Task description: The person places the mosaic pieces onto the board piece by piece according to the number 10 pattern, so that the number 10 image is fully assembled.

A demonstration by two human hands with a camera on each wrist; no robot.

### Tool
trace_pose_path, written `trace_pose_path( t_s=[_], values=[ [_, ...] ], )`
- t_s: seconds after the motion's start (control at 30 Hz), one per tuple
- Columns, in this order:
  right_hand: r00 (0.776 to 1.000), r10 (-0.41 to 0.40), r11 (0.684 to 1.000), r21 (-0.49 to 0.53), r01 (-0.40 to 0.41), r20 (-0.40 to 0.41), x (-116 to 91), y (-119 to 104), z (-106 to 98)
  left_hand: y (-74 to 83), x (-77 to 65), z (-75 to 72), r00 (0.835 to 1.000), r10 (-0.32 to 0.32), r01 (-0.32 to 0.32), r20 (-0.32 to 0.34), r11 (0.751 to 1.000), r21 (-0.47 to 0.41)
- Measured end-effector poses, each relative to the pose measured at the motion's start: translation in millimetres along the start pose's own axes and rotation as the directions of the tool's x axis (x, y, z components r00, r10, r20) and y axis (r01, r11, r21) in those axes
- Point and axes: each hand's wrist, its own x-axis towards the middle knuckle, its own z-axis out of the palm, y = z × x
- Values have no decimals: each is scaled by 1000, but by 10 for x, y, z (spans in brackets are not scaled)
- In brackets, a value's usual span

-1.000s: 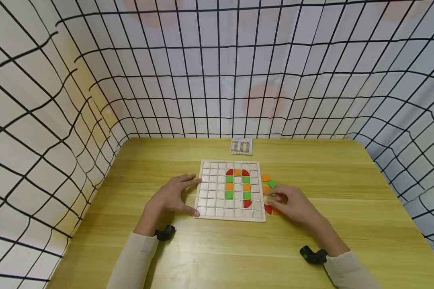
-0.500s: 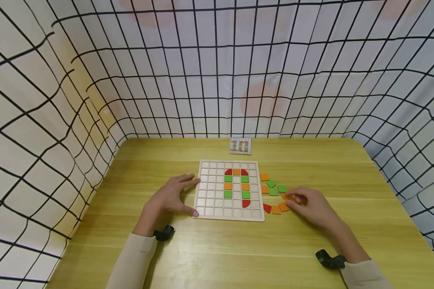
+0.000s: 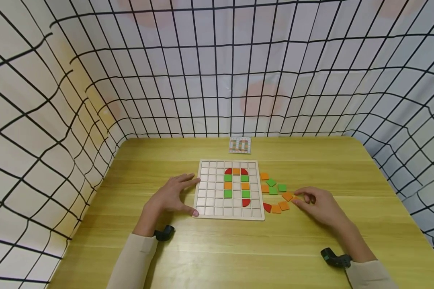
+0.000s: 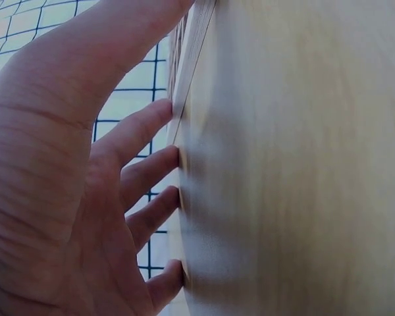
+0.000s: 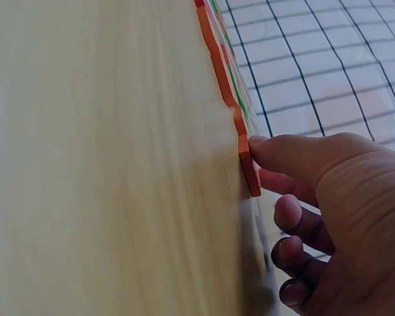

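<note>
A square wooden grid board (image 3: 209,200) lies on the table, with red, green and orange tiles set in an arch shape on its right half. My left hand (image 3: 171,194) rests at the board's left edge, thumb at the lower corner and fingers spread. In the left wrist view, those fingers (image 4: 148,164) touch the table and board edge. Right of the board, my right hand (image 3: 320,204) pinches an orange tile (image 5: 249,164) between thumb and index finger, low on the table. It is mostly covered by the fingertips in the head view, beside another orange tile (image 3: 287,196).
Loose tiles lie between the board and the right hand: several orange ones, green ones (image 3: 282,187) and a red quarter-round (image 3: 267,207). A small pattern card (image 3: 240,145) sits behind the board. Black netting (image 3: 217,96) over white sheets surrounds the wooden table (image 3: 217,257).
My right hand has moved right, away from the board, and the loose tiles it covered now lie spread out in view. The left hand has stayed at the board's edge.
</note>
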Motion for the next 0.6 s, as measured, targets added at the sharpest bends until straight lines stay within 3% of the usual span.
trace_pose_path(
  t_s=[0.27, 0.6],
  values=[
    [997, 66, 998, -12, -66, 30, -40, 72, -73, 5, 0, -6, 1000, -6, 6, 2, 1000, -10],
    [1000, 8, 1000, -13, -8, 26, -47, 112, -122, -8, 5, -2, 1000, -1, 1, 13, 1000, -15]
  ],
)
